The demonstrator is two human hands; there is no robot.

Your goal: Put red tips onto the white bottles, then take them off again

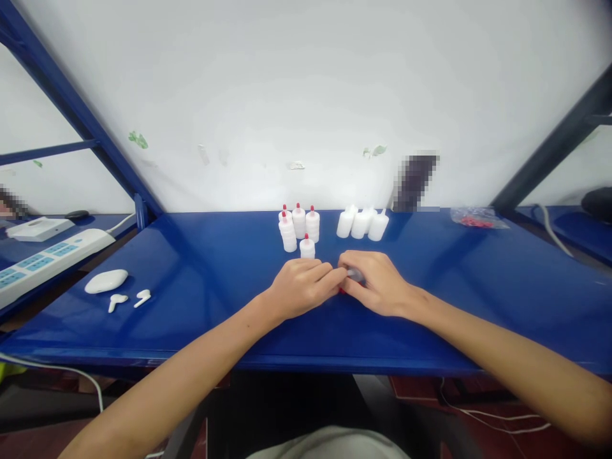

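Observation:
Over the middle of the blue table (229, 274), my two hands meet. My left hand (306, 288) is closed, its fingertips against those of the right; what they grip is hidden. My right hand (377, 284) curls around a small grey object (356, 275), mostly covered by the fingers. A bit of red (342, 291) shows beneath the fingertips. Just beyond my left hand stands a white squeeze bottle with a red tip (307, 247). Several more red-tipped white bottles (288, 234) stand behind it. Farther right are several white bottles with bare nozzles (360, 224).
A clear plastic bag with red pieces (478, 220) lies at the back right. On the left are a white earbud case (106, 281), two earbuds (117, 301) and a white power strip (52, 255). Blue frame posts (81, 115) rise at both sides, before a white wall (306, 95).

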